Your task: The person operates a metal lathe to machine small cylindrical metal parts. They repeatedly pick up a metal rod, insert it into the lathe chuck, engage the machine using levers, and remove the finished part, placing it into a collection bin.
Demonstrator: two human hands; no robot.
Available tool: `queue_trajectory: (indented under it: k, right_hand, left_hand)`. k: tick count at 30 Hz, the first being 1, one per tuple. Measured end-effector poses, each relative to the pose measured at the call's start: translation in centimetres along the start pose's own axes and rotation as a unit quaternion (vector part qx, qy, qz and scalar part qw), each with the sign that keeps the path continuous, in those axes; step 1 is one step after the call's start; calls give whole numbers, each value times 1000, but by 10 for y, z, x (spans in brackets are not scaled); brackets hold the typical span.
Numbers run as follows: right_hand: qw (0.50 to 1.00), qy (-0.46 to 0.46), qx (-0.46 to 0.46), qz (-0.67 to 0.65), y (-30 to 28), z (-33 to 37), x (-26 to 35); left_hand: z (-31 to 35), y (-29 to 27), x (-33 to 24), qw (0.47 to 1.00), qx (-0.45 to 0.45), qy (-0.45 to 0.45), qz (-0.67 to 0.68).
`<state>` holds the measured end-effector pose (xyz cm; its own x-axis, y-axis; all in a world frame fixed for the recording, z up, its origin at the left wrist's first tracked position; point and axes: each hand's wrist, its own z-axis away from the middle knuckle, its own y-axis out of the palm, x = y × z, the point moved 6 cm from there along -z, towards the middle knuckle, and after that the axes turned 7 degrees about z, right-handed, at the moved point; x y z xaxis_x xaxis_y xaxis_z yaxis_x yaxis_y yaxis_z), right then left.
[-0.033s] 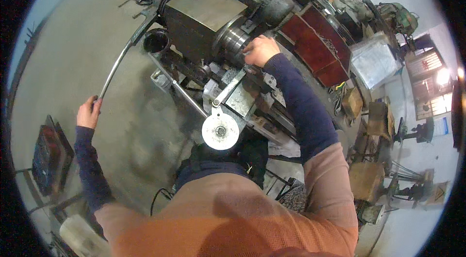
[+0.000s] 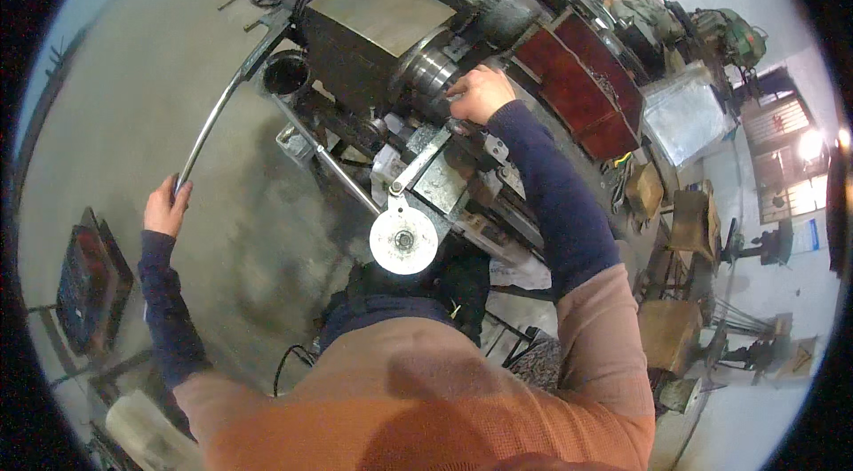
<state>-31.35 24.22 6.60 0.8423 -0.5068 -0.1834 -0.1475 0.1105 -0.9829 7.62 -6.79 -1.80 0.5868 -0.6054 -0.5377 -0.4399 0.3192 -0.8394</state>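
Observation:
My left hand (image 2: 166, 206) is closed around the lower end of a long, bent metal lever (image 2: 204, 135), out to the left of a lathe-like machine. The lever's upper end joins the machine's far left end. My right hand (image 2: 482, 95) is at the round, shiny steel chuck (image 2: 433, 69), its fingers bent against the front. Whatever those fingers hold is hidden or too small to make out. Below them sits the tool slide with a flat metal handle (image 2: 419, 167). Nearest my body is a pale round handwheel (image 2: 403, 241), touched by neither hand.
A boxy metal headstock (image 2: 378, 16) stands behind the chuck, with a ribbed motor (image 2: 489, 4) beyond it. To the right is a dark red tray (image 2: 577, 84) holding metal bits. A slanted silver rod (image 2: 342, 178) crosses the machine's left front. Wooden stools (image 2: 693, 222) line the right.
My left hand and the lever's end have shifted very slightly to the right. The right hand stays at the chuck.

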Motion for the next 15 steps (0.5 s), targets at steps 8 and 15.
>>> queue_trajectory:
  k: [8,15]
  right_hand:
    - [999,-29,-2,14,6,-11,1]
    - [991,-77,-27,-108,15,-16,-10]
  left_hand:
    - [-14,9,-11,994,-25,33,-104]
    - [-26,12,-2,983,-10,2,-182]
